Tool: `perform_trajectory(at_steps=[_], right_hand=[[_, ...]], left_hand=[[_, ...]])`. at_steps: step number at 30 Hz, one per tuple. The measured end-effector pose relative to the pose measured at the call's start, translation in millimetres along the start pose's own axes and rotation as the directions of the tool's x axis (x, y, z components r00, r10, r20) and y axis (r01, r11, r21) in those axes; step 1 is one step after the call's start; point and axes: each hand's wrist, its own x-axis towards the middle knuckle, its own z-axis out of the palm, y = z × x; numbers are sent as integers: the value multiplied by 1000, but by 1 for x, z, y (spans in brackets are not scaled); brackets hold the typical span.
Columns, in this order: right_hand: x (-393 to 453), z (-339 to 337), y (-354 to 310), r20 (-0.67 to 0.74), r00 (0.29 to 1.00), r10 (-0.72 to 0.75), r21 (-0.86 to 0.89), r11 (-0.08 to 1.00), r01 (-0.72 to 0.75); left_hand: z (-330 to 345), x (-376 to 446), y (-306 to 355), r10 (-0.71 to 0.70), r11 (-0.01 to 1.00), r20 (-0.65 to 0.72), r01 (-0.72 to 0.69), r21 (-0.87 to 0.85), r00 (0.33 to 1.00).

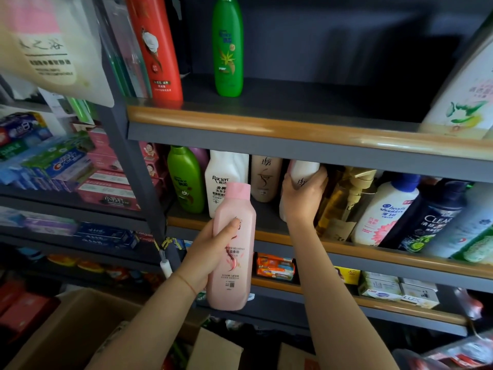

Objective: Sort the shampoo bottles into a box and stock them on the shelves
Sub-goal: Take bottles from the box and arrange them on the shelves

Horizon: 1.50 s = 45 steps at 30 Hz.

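At the middle shelf [293, 237] the right hand [301, 198] grips a white bottle [304, 170], while the left hand [213, 252] holds a pink shampoo bottle [233, 247] upright before it.

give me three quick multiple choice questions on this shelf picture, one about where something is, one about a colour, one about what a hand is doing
1. Where does the tall green bottle stand?
A. on the upper shelf
B. in the cardboard box
C. on the floor

2. What colour is the bottle in the left hand?
A. blue
B. pink
C. black

3. What is the right hand doing?
A. hanging idle
B. gripping a white bottle on the middle shelf
C. pressing a pump

Answers:
1 A, it stands upright on the upper shelf beside the red bottle.
2 B, the pink bottle and its cap are pink.
3 B, its fingers curl round the white bottle at the middle shelf, beside the brown bottle.
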Motion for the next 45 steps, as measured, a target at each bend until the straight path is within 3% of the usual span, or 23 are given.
perform_trajectory(at_steps=[5, 9, 11, 13, 14, 15, 20, 26, 34, 41, 45], right_hand=[[-23, -22, -18, 77, 997, -13, -31, 999, 16], [-83, -62, -36, 81, 971, -226, 106, 970, 217], [-106, -79, -32, 323, 926, -195, 102, 980, 170], [-115, -84, -26, 614, 787, -62, 108, 994, -6], [-114, -83, -23, 687, 726, -37, 107, 993, -51], [-111, -82, -23, 705, 708, -45, 93, 995, -30], [-81, -75, -28, 658, 747, -94, 190, 981, -45], [-66, -59, -24, 499, 858, -123, 167, 985, 44], [-43, -25, -10, 530, 847, -47, 22, 999, 42], [-35, -10, -11, 483, 868, -117, -78, 981, 176], [-29, -9, -13, 506, 859, -79, -129, 978, 166]], left_hand=[[9, -4, 0, 22, 999, 17, -21, -48, 1000], [13, -6, 0, 102, 988, 12, -100, -116, 995], [14, -6, 3, 155, 976, 7, -152, -157, 988], [14, -3, 8, 210, 962, 12, -204, -183, 978], [13, -1, 11, 227, 957, 29, -218, -189, 973], [13, 0, 14, 245, 955, 58, -231, -184, 968], [20, 3, 37, 315, 949, 215, -310, -57, 924], [18, 18, 41, 400, 894, 64, -405, 191, 914], [27, 43, 36, 472, 834, -98, -408, 372, 876], [33, 56, 50, 466, 783, -11, -407, 470, 885], [35, 55, 66, 448, 769, 76, -428, 476, 891]])
